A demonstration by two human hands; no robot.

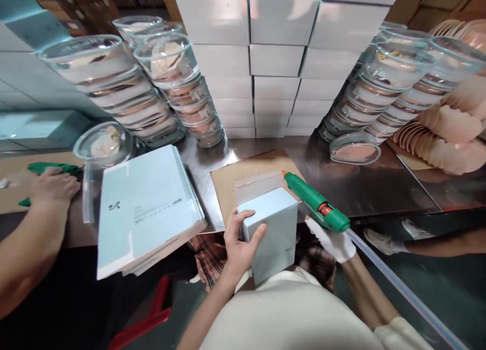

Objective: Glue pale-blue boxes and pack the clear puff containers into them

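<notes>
A pale blue box [275, 233] is tilted against my body at the table's front edge. My left hand [243, 238] grips its left side, with the thumb on the near face and the fingers over the top edge. In my white-gloved right hand [334, 241] is a green glue gun [311, 198], its orange nozzle pointing to the upper left, over the cardboard. A long clear glue stick [402, 287] trails from its rear end. Behind the box lies a sheet of brown cardboard [261, 163] with a clear strip [260, 183] on it.
A stack of flat pale blue box pieces [148, 203] overhangs the table edge at left. White boxes [277, 61] stand piled at the back between stacks of clear round containers [205, 112]. At far left, another person's hand [53, 188] holds a green tool.
</notes>
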